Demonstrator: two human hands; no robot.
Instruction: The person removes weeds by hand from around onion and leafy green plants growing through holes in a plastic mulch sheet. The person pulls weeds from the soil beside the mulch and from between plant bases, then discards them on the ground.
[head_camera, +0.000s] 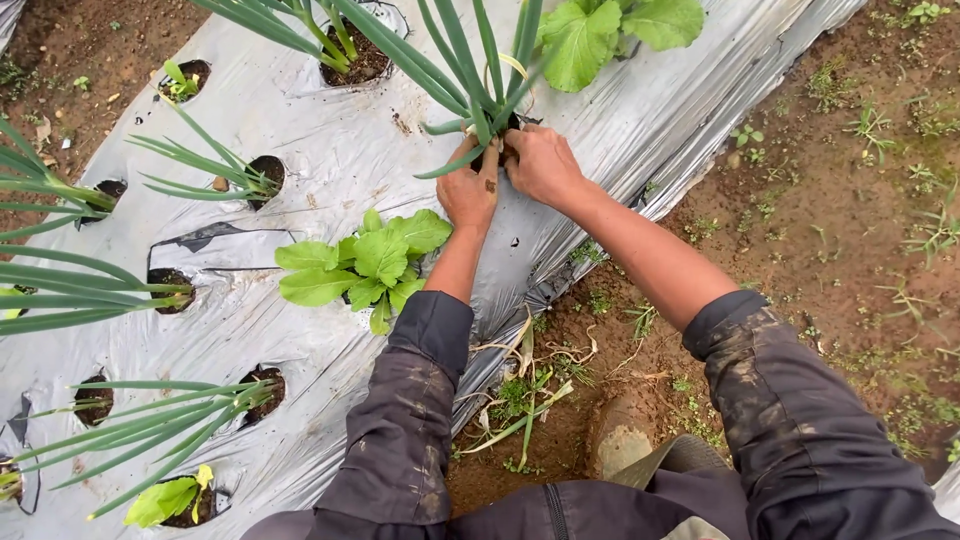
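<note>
- Now we are reaching both arms forward and away from us, sleeves pushed up to the elbows, forearms converging at one planting hole in the far middle of the silver plastic mulch (330, 170).
- We are closing our left hand (468, 193) around the base of a green onion clump (478, 85), knuckles up, fingers curled in against the stalks where they are rising from the hole.
- We are pressing our right hand (540, 162) in from the right side of the same clump, fingers bent and wrapped at the stalk bases; the two hands are touching each other there, gripping the bunch between them.
- We are seeing the onion's long leaves fanning up and away toward the far edge, with one bent leaf sticking out left just above our left hand.
- We are keeping our left forearm just right of a leafy green seedling (365, 268), near but apart.
- We are crouching over the bare soil furrow (800, 220) on the right, with pulled weeds (525, 395) lying near between our arms.
- We are noticing more onion plants (200, 165) standing in holes to the left.
</note>
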